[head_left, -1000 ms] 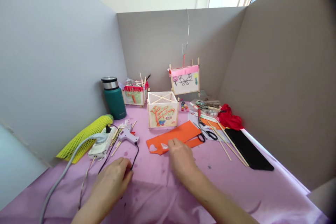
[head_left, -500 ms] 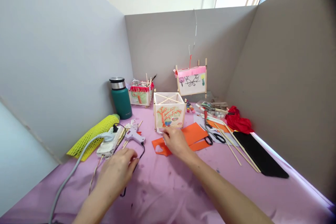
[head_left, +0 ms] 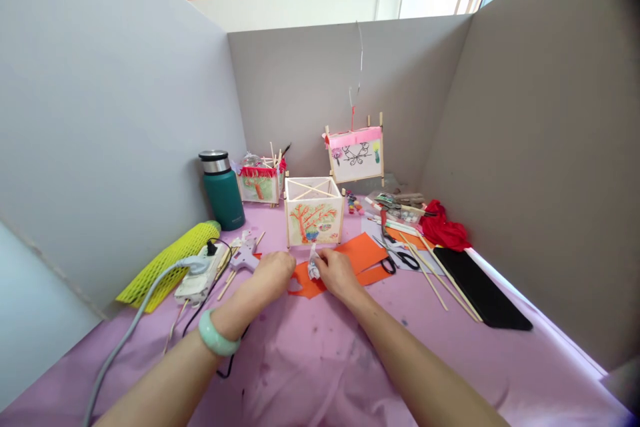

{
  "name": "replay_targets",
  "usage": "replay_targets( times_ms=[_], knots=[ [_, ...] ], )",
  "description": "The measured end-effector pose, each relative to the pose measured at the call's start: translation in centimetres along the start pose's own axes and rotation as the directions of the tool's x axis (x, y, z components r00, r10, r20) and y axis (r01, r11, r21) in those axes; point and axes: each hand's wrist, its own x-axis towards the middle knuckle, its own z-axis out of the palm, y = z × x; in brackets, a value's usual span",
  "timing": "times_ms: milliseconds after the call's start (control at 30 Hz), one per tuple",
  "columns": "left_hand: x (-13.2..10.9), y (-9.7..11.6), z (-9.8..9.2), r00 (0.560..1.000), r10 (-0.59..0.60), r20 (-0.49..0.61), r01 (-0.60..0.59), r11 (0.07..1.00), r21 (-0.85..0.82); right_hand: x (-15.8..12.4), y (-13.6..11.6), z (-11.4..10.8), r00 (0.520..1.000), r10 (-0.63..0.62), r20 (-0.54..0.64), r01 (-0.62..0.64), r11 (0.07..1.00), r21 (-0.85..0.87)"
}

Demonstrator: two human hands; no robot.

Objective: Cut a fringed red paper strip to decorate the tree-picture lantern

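My right hand (head_left: pixel 339 273) pinches a small crumpled white scrap (head_left: pixel 314 267), paper or tissue, above the orange paper (head_left: pixel 360 252). Left of it, my left hand (head_left: pixel 274 275) has its fingers curled together near the paper's left end; whatever they hold, if anything, is hidden. A green bangle (head_left: pixel 218 333) circles that wrist. Just beyond both hands stands a box-shaped paper lantern (head_left: pixel 314 221) with a stick frame, crossed sticks on top and a tree drawing in front. Partly behind my left hand lies a pale purple glue gun (head_left: pixel 244 256).
At left are a power strip (head_left: pixel 200 280), yellow netting (head_left: pixel 173 260) and a teal bottle (head_left: pixel 223 197). Scissors (head_left: pixel 407 259), wooden sticks (head_left: pixel 445 277), a black tablet-like slab (head_left: pixel 483 290) and red cloth (head_left: pixel 445 227) lie right. A second lantern (head_left: pixel 356 153) hangs behind. Grey partitions enclose the table.
My left hand has moved right from beside the power strip to the orange paper. My right hand has drawn the white scrap slightly back from the lantern's base. The view has shifted slightly.
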Motion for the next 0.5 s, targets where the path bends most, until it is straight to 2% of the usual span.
replay_targets(
  times_ms=[233, 500],
  knots=[
    [0.15, -0.16, -0.53, 0.996, 0.088, -0.032, -0.086, 0.995, 0.049, 0.05, 0.05, 0.05, 1.000, 0.009, -0.002, -0.009, 1.000, -0.016],
    [-0.52, -0.09, -0.80, 0.994, 0.095, -0.063, -0.091, 0.994, 0.067, -0.01, 0.08, 0.27, 1.000, 0.011, -0.007, -0.011, 1.000, -0.022]
  ],
)
